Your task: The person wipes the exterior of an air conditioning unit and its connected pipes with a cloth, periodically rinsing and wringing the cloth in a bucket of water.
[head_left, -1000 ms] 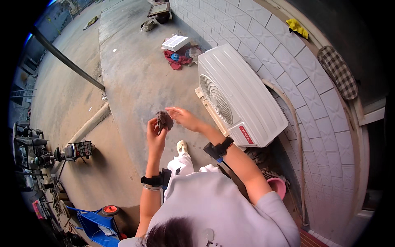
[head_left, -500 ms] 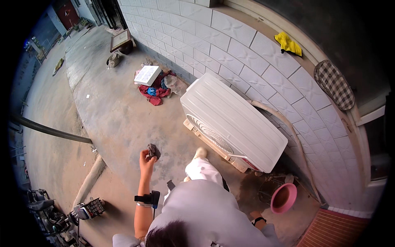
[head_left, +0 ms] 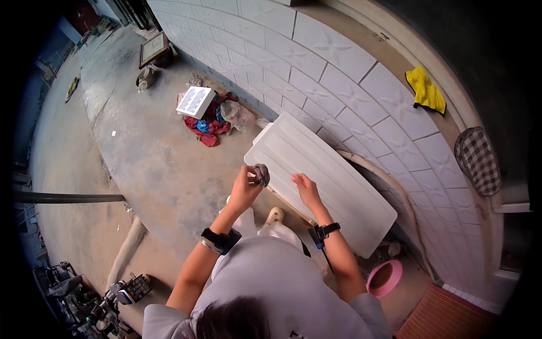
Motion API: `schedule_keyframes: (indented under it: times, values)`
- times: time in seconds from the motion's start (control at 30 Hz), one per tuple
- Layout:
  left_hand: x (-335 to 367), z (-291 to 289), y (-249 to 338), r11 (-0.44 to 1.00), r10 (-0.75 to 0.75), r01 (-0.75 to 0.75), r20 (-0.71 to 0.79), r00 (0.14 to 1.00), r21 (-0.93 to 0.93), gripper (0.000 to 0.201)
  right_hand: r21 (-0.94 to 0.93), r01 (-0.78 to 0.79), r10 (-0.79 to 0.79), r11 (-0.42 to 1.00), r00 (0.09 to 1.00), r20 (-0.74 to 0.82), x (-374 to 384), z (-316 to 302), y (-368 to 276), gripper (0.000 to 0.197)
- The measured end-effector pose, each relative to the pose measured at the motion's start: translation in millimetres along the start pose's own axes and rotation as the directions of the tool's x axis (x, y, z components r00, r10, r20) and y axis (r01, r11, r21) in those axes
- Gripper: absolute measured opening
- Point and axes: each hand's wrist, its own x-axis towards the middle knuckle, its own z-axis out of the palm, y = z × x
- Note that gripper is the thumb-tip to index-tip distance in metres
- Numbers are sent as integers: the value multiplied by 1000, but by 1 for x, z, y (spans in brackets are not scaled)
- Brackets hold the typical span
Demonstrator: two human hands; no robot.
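Observation:
A crumpled grey-brown rag (head_left: 261, 175) is pinched in the fingers of my left hand (head_left: 246, 185), by the near left edge of a white outdoor air-conditioner unit (head_left: 322, 181). My right hand (head_left: 307, 191) is over the unit's top, a short way right of the rag and apart from it. Its fingers are curled in together, and nothing shows in them. Whether the right hand touches the unit I cannot tell. A pink basin (head_left: 385, 278) with brownish water sits on the ground beyond my right forearm.
A tiled wall (head_left: 339, 85) runs behind the unit, with a hose (head_left: 415, 217) beside it. On the ledge lie a yellow cloth (head_left: 426, 90) and a checked pad (head_left: 477, 161). A white tray (head_left: 196, 101) rests on red cloths (head_left: 208, 138). A parked motorbike (head_left: 70, 299) stands lower left.
My left hand has moved up and right with the rag, to the unit's edge. My right hand has risen from near the basin to over the unit.

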Motion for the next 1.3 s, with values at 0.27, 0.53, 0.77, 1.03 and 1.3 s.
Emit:
schedule_keyframes:
  times: [0.27,0.53,0.77,1.03,1.3]
  values:
    - [94,1,-24,985,151,-167,248,957,42,42,218,16,-2,976,998,-68,63,64,-79,35]
    - [197,-38,-83,943,67,-220,505,860,249,44,501,-317,473,805,853,-221,119,84,-21,31]
    - [244,-28,-169,861,73,-195,267,961,469,57,-179,-308,205,934,876,-437,226,67,-3,36]
    - [237,-11,-197,843,72,-184,232,970,505,66,-436,-300,112,848,907,-407,316,54,39,32]
    - [234,-4,-208,825,118,-191,169,979,531,66,-437,-619,451,652,780,-433,350,59,38,46]
